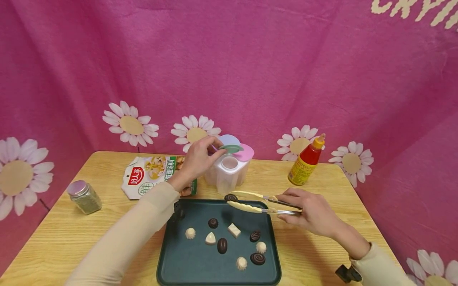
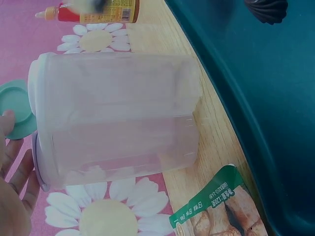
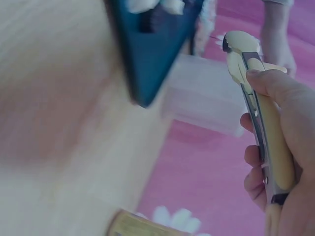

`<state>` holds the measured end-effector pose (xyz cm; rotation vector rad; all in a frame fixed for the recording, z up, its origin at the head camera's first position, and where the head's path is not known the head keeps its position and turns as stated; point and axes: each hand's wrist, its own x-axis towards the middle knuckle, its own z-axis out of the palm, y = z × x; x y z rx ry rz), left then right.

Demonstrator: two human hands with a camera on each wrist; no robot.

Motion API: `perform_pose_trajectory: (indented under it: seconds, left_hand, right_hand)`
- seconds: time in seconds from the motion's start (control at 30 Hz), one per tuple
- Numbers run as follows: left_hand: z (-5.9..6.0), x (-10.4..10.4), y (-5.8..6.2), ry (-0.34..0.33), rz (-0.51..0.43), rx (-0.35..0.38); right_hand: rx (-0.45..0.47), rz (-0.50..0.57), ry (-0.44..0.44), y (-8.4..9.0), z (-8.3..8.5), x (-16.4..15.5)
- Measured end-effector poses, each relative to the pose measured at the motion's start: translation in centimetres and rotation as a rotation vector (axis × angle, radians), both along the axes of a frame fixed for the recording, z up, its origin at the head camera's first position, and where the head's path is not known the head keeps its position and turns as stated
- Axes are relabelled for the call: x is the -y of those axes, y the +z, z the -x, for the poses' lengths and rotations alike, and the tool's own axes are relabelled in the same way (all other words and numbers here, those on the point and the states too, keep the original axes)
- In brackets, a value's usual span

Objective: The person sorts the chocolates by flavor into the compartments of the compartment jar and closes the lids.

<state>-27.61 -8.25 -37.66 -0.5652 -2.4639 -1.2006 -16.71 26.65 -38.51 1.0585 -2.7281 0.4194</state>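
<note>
Standing at far left on the worktop: a small spice jar, then a printed food packet. Pinching the green lid of the clear container behind the tray: left hand. Lying on the tray: dark and white chocolates. Gripping cream tongs with a dark chocolate between the tips, over the tray's far edge: right hand. Standing further right: a red sauce bottle.

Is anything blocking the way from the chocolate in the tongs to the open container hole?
Nothing visible does. The left hand holds the green lid lifted off the opening, and the dark chocolate in the tongs sits just in front.
</note>
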Motion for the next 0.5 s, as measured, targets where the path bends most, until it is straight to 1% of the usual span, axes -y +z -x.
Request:
perform_pose_trajectory:
  seconds: [0.13, 0.3, 0.43, 0.5]
  left_hand:
    - [0.1, 0.1, -0.1, 0.002, 0.002, -0.002]
    - [0.1, 0.2, 0.0, -0.008, 0.003, -0.007]
    - [0.0, 0.1, 0.0, -0.01, 0.004, -0.004]
    - [0.0, 0.1, 0.1, -0.009, 0.003, -0.002]
  right_hand:
    - [-0.093, 0.047, -0.004, 1.7, 0.5, -0.4]
    - [-0.174, 0.106, 0.005, 3.4, 2.4, -0.5]
    - [-0.188, 0.128, -0.001, 4.3, 3.8, -0.3]
    - [-0.182, 0.117, -0.012, 4.6, 4.4, -0.1]
